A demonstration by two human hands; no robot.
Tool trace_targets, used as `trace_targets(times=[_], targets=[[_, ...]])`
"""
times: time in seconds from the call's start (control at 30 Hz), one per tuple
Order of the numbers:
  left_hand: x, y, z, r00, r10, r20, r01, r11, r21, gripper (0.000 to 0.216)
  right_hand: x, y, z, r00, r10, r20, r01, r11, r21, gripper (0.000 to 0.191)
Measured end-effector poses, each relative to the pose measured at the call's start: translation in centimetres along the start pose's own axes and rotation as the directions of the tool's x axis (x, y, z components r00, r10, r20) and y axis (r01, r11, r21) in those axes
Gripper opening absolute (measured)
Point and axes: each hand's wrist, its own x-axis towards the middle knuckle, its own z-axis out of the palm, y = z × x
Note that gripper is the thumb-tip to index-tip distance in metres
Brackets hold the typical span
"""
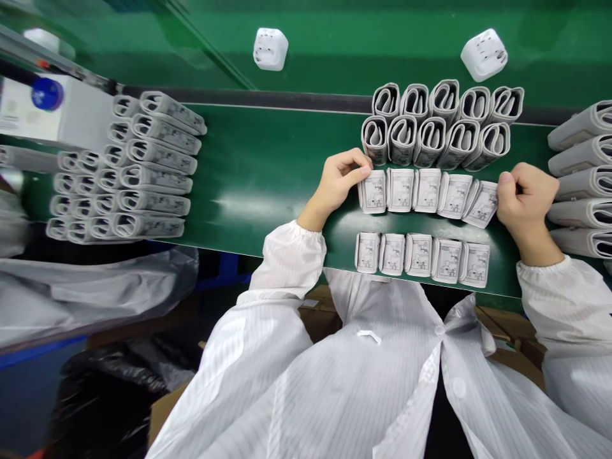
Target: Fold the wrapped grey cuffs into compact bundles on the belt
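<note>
A row of several rolled grey cuffs (427, 190) with printed labels lies across the green table (268, 172). My left hand (337, 182) has its fingers curled against the left end of that row. At the right end, my right hand (523, 197) presses on it with closed fingers, squeezing the row between both hands. A second row of rolled cuffs (422, 255) lies nearer, at the table's front edge. Beyond my hands, two rows of rolled cuffs (440, 124) stand on end with their coils showing.
A large stack of rolled cuffs (138, 169) fills the left of the table beside a white box (43, 111). More cuffs (583, 182) pile at the right edge. Two white cube adapters (270, 48) (484, 54) lie on the far green belt.
</note>
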Motion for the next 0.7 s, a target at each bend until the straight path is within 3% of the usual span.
trace_targets(times=[0.2, 0.7], targets=[[0.03, -0.15, 0.01, 1.000, -0.005, -0.024, 0.006, 1.000, 0.018, 0.053, 0.12, -0.60, -0.11, 0.978, 0.195, 0.072, -0.187, 0.976, -0.107, 0.049], [-0.07, -0.37, -0.09, 0.999, 0.021, -0.033, -0.020, 0.999, 0.033, 0.054, -0.04, -0.46, -0.10, 0.985, 0.147, 0.084, -0.141, 0.987, -0.083, 0.043]])
